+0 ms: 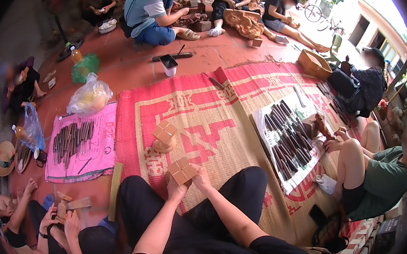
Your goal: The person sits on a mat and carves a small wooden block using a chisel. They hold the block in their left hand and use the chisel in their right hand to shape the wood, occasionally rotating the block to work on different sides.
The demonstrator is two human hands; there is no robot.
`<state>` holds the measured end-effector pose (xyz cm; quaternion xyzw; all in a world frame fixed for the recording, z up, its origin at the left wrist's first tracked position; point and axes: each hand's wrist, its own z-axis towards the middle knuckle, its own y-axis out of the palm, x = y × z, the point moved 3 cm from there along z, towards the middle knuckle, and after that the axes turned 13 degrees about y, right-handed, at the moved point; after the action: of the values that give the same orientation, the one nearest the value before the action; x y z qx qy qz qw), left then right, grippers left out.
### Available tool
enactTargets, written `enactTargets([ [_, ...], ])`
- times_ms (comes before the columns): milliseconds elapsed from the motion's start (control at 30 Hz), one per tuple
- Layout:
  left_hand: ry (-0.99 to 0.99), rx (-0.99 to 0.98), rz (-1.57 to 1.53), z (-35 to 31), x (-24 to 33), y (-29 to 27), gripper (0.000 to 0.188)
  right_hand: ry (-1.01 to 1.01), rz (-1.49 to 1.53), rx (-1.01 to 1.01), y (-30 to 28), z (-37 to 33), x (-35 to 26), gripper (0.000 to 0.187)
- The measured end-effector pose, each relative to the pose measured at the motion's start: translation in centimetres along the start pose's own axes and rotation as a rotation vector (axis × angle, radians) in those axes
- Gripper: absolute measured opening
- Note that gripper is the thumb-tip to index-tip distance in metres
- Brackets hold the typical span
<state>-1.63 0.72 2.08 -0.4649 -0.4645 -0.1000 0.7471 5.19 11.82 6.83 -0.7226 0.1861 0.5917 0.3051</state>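
Between my knees I hold a brown square wooden block (pixel 182 171) with pale lines crossing on its top face. My left hand (pixel 176 190) is closed around its near left side, and my right hand (pixel 200 177) grips its right edge. The undersides of my fingers are partly hidden by the block. Just beyond, a similar square wooden block (pixel 165 131) rests on a rounded wooden piece (pixel 164 145) on the red and straw-coloured woven mat (pixel 205 110).
Dark sticks (pixel 285 140) lie on a white sheet to the right, beside a seated person in green (pixel 381 168). More sticks (pixel 72 139) lie on a pink sack (pixel 79 169) at left, near a plastic bag (pixel 90 97). Several people work around the mat.
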Motion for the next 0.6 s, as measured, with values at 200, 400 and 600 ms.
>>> enactTargets([
  [200,0.032,-0.002,0.032,0.8,1.7,-0.6,0.052,0.031,-0.458,-0.036,-0.2,2.6,3.6,0.019],
  [400,0.057,0.013,0.057,0.5,1.2,-0.6,0.052,-0.061,-0.284,-0.003,-0.4,1.7,0.6,0.021],
  [600,0.046,-0.096,-0.014,0.7,2.9,-1.3,0.051,0.107,-0.422,-0.04,-0.2,1.6,1.4,0.025],
])
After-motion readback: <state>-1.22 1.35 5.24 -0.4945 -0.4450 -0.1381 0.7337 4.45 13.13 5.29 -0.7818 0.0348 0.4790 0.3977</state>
